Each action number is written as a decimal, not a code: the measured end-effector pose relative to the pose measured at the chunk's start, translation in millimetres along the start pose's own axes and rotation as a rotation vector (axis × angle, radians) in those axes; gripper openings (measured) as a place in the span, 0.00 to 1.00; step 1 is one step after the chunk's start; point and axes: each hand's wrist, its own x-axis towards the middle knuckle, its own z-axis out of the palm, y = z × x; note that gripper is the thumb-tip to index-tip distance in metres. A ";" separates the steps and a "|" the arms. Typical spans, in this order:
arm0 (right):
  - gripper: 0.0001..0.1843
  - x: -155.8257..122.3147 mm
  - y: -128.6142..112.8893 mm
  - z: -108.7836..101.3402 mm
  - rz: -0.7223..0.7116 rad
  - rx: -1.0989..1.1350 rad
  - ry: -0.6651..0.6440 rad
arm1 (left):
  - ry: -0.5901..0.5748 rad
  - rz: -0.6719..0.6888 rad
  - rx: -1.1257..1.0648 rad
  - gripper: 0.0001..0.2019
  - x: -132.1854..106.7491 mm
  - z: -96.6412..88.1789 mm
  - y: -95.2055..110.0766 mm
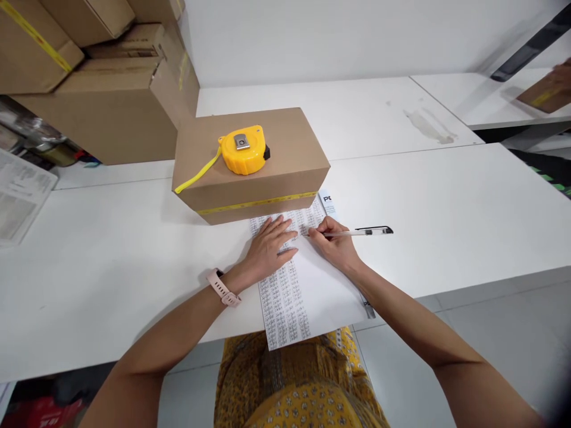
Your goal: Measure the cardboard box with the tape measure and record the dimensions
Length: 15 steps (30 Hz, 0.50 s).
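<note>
A sheet of paper (328, 291) lies on the white table, its left columns and upper part filled with rows of handwriting. My left hand (270, 246) rests flat on the sheet with its fingers spread. In my right hand (334, 244) is a clear pen with a black cap (363, 232) stuck on its back end; the tip meets the paper beside the written columns. Just beyond the sheet stands a closed cardboard box (281, 142) with yellow tape along its side. A yellow tape measure (244, 150) with a wrist strap lies on top of it.
Several stacked cardboard boxes (120, 101) fill the back left. A clear plastic container (22, 196) stands at the left edge. The white table (446, 208) ends in front of my lap. At the far right, another person's hand (562, 74) touches a small box (539, 94).
</note>
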 end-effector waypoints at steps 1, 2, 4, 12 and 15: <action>0.18 -0.7 -0.4 0.2 -0.014 -0.023 -0.002 | 0.038 0.018 -0.002 0.15 -0.9 2.2 -1.5; 0.17 -1.1 -0.9 0.4 -0.020 -0.038 -0.009 | 0.073 0.039 0.000 0.14 -1.7 4.4 -2.7; 0.17 -1.5 -2.0 0.9 -0.012 -0.058 -0.030 | 0.137 0.083 0.017 0.16 -2.9 7.9 -4.1; 0.18 0.2 -2.6 1.5 -0.010 -0.085 -0.082 | 0.204 0.134 0.108 0.20 -2.6 9.2 -2.7; 0.17 -0.3 -2.7 1.4 -0.018 -0.092 -0.091 | 0.197 0.132 0.122 0.22 -2.5 8.9 -3.2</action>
